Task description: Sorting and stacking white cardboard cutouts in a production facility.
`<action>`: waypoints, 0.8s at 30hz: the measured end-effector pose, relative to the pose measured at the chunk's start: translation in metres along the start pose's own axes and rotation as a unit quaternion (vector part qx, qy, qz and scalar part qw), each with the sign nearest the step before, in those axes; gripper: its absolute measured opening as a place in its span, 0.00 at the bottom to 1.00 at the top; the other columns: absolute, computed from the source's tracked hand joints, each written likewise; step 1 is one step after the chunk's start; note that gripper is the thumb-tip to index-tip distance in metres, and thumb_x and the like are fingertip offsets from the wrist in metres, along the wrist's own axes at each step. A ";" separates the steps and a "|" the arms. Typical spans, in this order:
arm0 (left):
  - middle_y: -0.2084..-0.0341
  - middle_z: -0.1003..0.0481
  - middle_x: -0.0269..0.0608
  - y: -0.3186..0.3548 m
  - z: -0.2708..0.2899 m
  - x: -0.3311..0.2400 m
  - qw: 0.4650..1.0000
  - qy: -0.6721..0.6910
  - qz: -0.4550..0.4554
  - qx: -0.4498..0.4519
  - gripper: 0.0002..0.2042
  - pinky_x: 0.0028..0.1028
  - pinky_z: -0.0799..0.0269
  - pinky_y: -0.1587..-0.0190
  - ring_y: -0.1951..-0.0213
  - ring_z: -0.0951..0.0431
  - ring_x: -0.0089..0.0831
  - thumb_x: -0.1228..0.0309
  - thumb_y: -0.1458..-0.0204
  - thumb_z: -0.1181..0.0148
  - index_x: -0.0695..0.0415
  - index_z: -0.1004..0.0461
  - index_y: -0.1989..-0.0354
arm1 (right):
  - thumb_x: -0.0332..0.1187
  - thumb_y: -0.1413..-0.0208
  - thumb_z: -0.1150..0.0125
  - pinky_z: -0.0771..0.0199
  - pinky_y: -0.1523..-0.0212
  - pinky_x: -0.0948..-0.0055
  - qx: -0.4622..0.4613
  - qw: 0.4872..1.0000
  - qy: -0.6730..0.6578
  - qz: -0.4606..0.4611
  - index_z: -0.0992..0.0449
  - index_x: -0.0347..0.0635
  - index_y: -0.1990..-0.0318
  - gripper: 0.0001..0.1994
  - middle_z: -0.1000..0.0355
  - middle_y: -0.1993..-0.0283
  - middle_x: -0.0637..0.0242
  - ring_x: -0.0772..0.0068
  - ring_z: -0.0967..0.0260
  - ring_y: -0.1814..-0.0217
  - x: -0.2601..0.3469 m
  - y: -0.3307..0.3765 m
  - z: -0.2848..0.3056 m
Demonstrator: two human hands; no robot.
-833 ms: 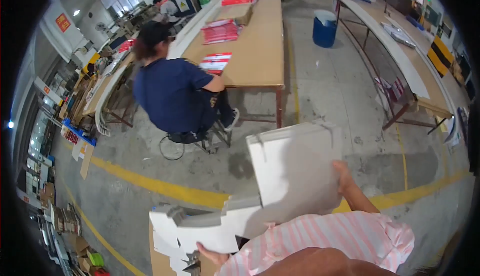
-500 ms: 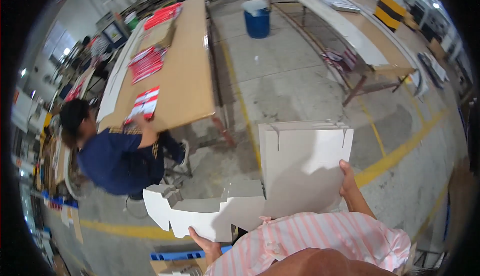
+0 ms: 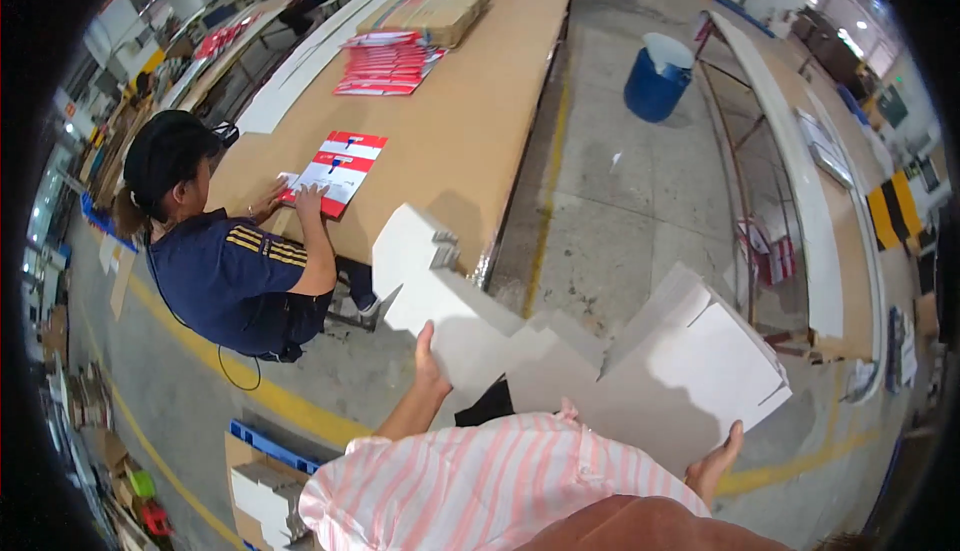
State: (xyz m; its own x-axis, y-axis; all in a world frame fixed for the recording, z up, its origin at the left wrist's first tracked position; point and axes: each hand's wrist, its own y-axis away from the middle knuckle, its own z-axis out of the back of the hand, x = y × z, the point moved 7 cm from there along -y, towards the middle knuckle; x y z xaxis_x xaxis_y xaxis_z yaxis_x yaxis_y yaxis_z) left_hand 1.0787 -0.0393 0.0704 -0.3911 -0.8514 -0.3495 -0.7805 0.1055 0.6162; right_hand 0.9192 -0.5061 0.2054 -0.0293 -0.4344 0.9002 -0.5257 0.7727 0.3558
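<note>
The left hand (image 3: 432, 376) is clamped on the near edge of a stack of white card blanks (image 3: 560, 376), with the thumb laid over the upper face and the other fingers hidden beneath. The right hand (image 3: 718, 459) is closed on the stack's near right edge; its fingers are mostly concealed by the card. Clock positions are taken from the stack's middle, with twelve at the top: the left hand is placed at nine, the right at four. The stack is held in the air before a pink-striped garment (image 3: 480, 481), its stepped, notched end pointed toward ten and its broad, slitted panel spread toward three. At ten the notched edge is overlapped in view with the near side of a tan worktable (image 3: 480, 91); whether it is touched cannot be told. Between nine and ten a co-worker in navy (image 3: 230, 261) is seated close to that end, and a red-and-white packet (image 3: 345, 171) is handled there on the tabletop. Open grey floor (image 3: 610, 211) is left from twelve to one, bounded by the worktable's long edge, a blue bin (image 3: 657, 81) just past twelve and a second table (image 3: 848, 281) toward two. Between eight and nine, a blue pallet (image 3: 275, 446) is seen on the floor.
</note>
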 end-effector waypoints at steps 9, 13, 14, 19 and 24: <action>0.55 0.30 0.45 -0.110 -0.072 -0.020 0.995 0.079 -0.041 -0.043 0.29 0.41 0.38 0.48 0.53 0.31 0.42 0.46 0.52 0.52 0.57 0.35 0.50 | 0.49 0.50 0.49 0.35 0.51 0.62 0.123 0.991 0.047 -0.030 0.38 0.40 0.48 0.27 0.36 0.50 0.60 0.61 0.37 0.50 0.025 -0.142 -0.166; 0.53 0.32 0.44 -0.154 -0.081 -0.024 0.983 0.086 -0.130 -0.098 0.29 0.44 0.38 0.48 0.51 0.32 0.43 0.47 0.52 0.52 0.55 0.38 0.47 | 0.47 0.50 0.49 0.35 0.50 0.63 0.207 0.974 0.043 -0.078 0.36 0.40 0.48 0.25 0.34 0.51 0.62 0.62 0.36 0.50 0.016 -0.222 -0.262; 0.53 0.32 0.44 -0.163 -0.085 -0.021 0.981 0.092 -0.136 -0.106 0.29 0.44 0.38 0.48 0.51 0.32 0.43 0.47 0.52 0.52 0.55 0.38 0.47 | 0.47 0.50 0.48 0.36 0.49 0.64 0.246 0.965 0.058 -0.072 0.36 0.40 0.48 0.25 0.34 0.50 0.62 0.62 0.36 0.50 0.016 -0.239 -0.296; 0.49 0.34 0.42 -0.180 -0.135 -0.019 0.944 0.166 -0.231 -0.165 0.31 0.43 0.40 0.46 0.48 0.34 0.43 0.47 0.52 0.53 0.54 0.41 0.44 | 0.48 0.50 0.48 0.36 0.48 0.64 0.302 0.928 0.157 -0.153 0.36 0.40 0.48 0.26 0.34 0.51 0.62 0.63 0.36 0.49 0.004 -0.332 -0.453; 0.48 0.36 0.41 -0.187 -0.164 0.001 0.908 0.253 -0.253 -0.218 0.31 0.44 0.40 0.46 0.47 0.36 0.44 0.46 0.53 0.53 0.53 0.41 0.44 | 0.47 0.51 0.45 0.38 0.46 0.66 0.387 0.863 0.248 -0.208 0.36 0.39 0.47 0.27 0.35 0.49 0.63 0.64 0.38 0.48 -0.033 -0.378 -0.581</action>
State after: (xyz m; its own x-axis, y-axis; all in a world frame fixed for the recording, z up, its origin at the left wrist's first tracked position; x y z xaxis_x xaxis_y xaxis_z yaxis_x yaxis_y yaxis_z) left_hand 1.3042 -0.1441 0.0703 0.3248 -0.8725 -0.3651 -0.4869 -0.4852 0.7263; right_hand 1.6128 -0.5154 0.1871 0.5659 -0.2000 0.7998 -0.8192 -0.0273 0.5728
